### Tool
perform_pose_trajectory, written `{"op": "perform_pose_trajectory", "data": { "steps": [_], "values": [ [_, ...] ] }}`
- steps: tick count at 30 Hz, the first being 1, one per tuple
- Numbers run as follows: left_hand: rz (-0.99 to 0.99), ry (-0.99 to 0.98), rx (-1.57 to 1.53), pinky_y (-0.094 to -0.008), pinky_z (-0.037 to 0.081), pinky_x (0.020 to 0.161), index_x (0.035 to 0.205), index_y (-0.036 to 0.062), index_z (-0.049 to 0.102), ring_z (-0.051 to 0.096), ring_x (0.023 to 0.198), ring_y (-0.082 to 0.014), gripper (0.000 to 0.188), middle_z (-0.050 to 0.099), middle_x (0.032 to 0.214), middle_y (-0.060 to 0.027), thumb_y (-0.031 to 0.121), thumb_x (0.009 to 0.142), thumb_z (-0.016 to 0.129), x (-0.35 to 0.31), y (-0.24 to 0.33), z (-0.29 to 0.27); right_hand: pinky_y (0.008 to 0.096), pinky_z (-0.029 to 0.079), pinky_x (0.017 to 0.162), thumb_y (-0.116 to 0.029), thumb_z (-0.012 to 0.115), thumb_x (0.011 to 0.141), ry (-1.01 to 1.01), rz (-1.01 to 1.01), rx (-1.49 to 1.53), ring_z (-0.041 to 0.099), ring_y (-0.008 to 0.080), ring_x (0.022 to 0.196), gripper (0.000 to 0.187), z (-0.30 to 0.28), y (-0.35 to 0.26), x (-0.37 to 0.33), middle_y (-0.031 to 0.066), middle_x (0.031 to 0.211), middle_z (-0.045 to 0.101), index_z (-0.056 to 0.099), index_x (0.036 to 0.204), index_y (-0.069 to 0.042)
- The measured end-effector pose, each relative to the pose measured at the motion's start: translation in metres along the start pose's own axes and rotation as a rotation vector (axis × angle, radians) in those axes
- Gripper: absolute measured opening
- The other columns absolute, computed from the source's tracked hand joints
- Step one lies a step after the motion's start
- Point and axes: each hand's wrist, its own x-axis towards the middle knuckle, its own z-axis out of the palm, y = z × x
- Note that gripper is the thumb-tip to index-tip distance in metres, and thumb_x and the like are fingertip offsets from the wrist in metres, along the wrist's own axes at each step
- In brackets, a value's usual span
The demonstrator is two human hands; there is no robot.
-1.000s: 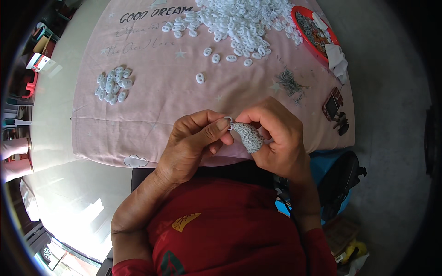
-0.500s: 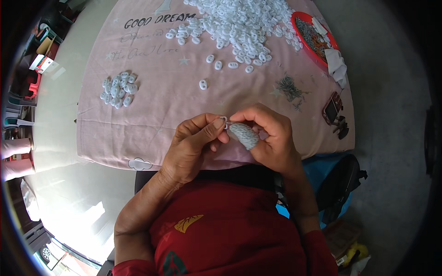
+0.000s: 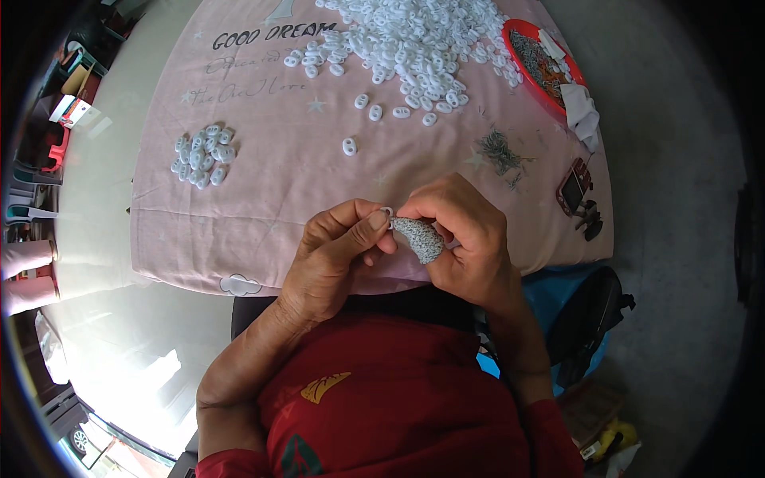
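Observation:
Close to the table's near edge, my left hand (image 3: 331,255) pinches a small white oval plastic piece with holes (image 3: 387,213) between thumb and fingertips. My right hand (image 3: 470,235) meets it from the other side, fingers bent and tips closed right beside the piece. Whatever those right fingertips hold is too small to make out. A grey speckled thumb cover (image 3: 420,239) wraps my right thumb. Beyond my hands lies a single white oval piece (image 3: 349,146). Farther right is a small heap of thin grey metal pins (image 3: 498,150).
A big heap of white oval pieces (image 3: 414,48) covers the far middle of the pink tablecloth (image 3: 263,175). Leftward sits a smaller pile (image 3: 203,155). A red tray (image 3: 514,60) holds grey pins, with a white cloth (image 3: 580,115) beside it. Near the right edge lies a red device (image 3: 574,187).
My right thumb has turned and bent, with its grey cover now shifted slightly left and lower. My left hand keeps its pinch on the white piece, almost unmoved.

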Motion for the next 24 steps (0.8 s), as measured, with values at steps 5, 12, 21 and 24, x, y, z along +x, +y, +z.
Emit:
{"op": "perform_pose_trajectory", "data": {
  "steps": [5,12,21,24],
  "values": [
    [0.045,0.026,0.101,-0.0163,0.037,0.059,0.1,0.0067,0.065,0.05,0.065,-0.004,0.014,0.064,0.079,0.0006,0.02,0.099,0.061,-0.002,-0.004,0.003,0.0267,0.044,0.054,0.01,0.065,0.074,0.005,-0.045,0.022,0.058,0.0174,0.069,0.021,0.0,-0.001,-0.001,0.0082,0.083,0.063,0.065,0.092,-0.001],
    [-0.012,0.003,0.064,-0.0166,0.04,0.056,0.103,0.0057,0.066,0.053,0.066,-0.0037,0.015,0.065,0.078,0.0003,0.019,0.098,0.062,-0.003,0.006,0.006,0.0304,0.046,0.057,0.009,0.066,0.072,-0.037,-0.073,-0.047,0.059,0.0214,0.07,0.021,-0.009,-0.007,0.007,0.0092,0.082,0.063,0.064,0.091,-0.001],
    [0.009,0.001,0.084,-0.0173,0.035,0.051,0.099,0.0062,0.066,0.051,0.06,-0.0045,0.015,0.062,0.073,0.0013,0.021,0.096,0.063,-0.007,0.017,-0.017,0.033,0.049,0.062,0.005,0.067,0.073,-0.167,-0.024,-0.003,0.062,0.0243,0.072,0.021,-0.001,-0.011,0.021,0.0104,0.083,0.063,0.065,0.094,0.0],
    [0.002,0.018,0.013,-0.0177,0.032,0.05,0.098,0.0068,0.066,0.048,0.058,-0.0046,0.016,0.06,0.073,0.0025,0.022,0.096,0.063,-0.008,0.021,-0.022,0.034,0.051,0.066,0.006,0.063,0.073,-0.235,0.131,0.103,0.064,0.0258,0.075,0.026,0.005,0.004,0.038,0.0124,0.086,0.064,0.066,0.098,0.0]
  ]
}}
